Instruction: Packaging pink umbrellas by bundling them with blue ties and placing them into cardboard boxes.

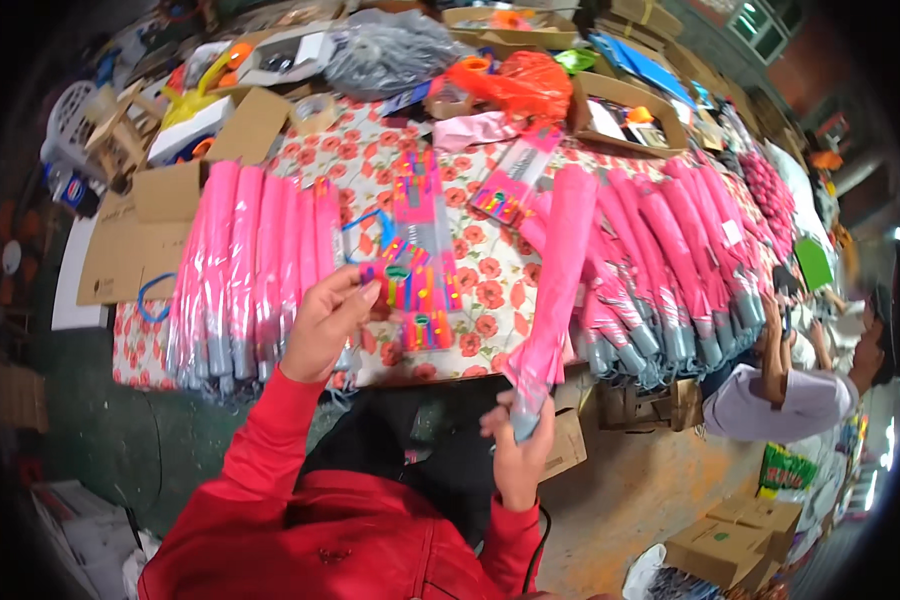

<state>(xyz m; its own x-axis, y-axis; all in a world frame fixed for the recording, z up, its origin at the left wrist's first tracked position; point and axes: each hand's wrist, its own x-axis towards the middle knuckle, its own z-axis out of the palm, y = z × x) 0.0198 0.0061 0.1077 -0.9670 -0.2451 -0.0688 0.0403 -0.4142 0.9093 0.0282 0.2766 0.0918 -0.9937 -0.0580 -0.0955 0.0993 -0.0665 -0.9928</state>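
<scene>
My left hand point(326, 320) holds a small colourful carded packet point(402, 280) over the flowered tablecloth point(490, 270). My right hand point(518, 450) grips the grey handle end of a pink wrapped umbrella point(555, 280) that slants up across the table. More colourful packets point(418, 205) lie in a row in the middle of the cloth. A stack of pink wrapped umbrellas point(245, 270) lies to the left of my left hand. A larger heap of pink umbrellas point(670, 260) lies on the right.
Flat cardboard point(135, 240) lies at the table's left end. Boxes, an orange plastic bag point(525, 80) and a grey bag point(385, 50) crowd the far side. Another person point(800, 390) sits at the right. Small cartons point(740, 535) stand on the floor.
</scene>
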